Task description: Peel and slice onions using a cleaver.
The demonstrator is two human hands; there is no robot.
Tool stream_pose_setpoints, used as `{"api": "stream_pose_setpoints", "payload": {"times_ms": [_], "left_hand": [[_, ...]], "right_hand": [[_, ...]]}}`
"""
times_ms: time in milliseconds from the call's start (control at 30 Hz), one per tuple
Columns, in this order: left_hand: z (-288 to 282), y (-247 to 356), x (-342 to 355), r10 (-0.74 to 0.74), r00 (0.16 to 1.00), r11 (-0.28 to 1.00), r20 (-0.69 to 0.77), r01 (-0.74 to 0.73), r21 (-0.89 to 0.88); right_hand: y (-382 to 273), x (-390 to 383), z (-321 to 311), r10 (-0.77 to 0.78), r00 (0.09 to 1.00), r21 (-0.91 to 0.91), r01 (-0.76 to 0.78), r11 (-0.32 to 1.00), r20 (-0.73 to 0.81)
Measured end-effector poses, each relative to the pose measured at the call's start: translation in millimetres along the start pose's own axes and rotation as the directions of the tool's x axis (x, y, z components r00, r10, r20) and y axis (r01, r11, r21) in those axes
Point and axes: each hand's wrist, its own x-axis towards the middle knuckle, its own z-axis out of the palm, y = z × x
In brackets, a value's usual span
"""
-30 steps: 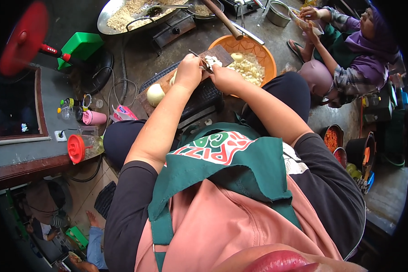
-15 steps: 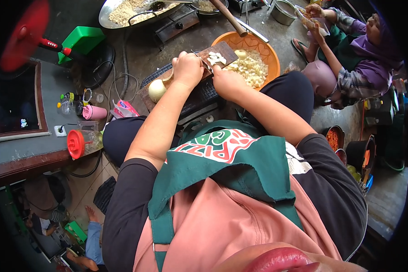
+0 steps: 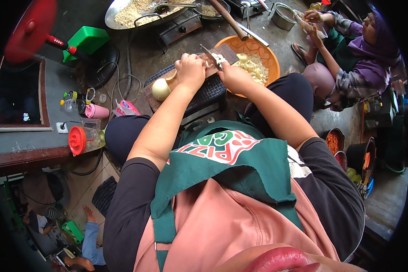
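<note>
In my right hand (image 3: 235, 77) is a knife (image 3: 210, 56), its blade angled up and leftward over a brown wooden board (image 3: 229, 54). My left hand (image 3: 190, 71) lies on the board left of the knife, fingers curled; what is under them is hidden, though white bits show at the fingertips. White chopped pieces (image 3: 220, 59) lie by the blade. A peeled pale onion (image 3: 161, 89) rests at the board's left end. The board sits on a black woven-patterned stool (image 3: 211, 88). Behind it an orange basin (image 3: 268, 61) holds chopped pale pieces.
A wok (image 3: 118, 13) and stove (image 3: 181, 31) stand ahead. A person (image 3: 358, 54) at right holds a small bag; another person's leg (image 3: 90, 238) shows lower left. A red fan (image 3: 29, 27), jug (image 3: 78, 140) and cables are at left; pots (image 3: 334, 141) at right.
The knife's blade has risen into clearer view and my right hand has shifted slightly right. My left hand stays curled on the board, moving only slightly.
</note>
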Motion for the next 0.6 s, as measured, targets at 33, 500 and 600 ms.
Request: {"api": "stream_pose_setpoints", "payload": {"times_ms": [33, 500, 600], "left_hand": [[0.6, -3.5, 0.3, -0.016, 0.998, 0.999, -0.054, 0.014, -0.048], [-57.7, -57.5, 14.3, -0.329, 0.889, 0.944, 0.319, 0.307, 0.118], [-55.3, -65.1, 12.2, -0.378, 0.788, 0.925, 0.485, 0.332, 0.183]], "right_hand": [[-4.3, -3.3, 3.0, -0.004, 1.0, -0.004, 0.004, 1.0, -0.001], [14.9, -5.3, -6.0, 0.074, 0.997, -0.166, -0.075, 0.983, -0.014], [4.1, -14.3, -4.1, 0.004, 1.0, -0.186, -0.006, 0.983, -0.011]]}}
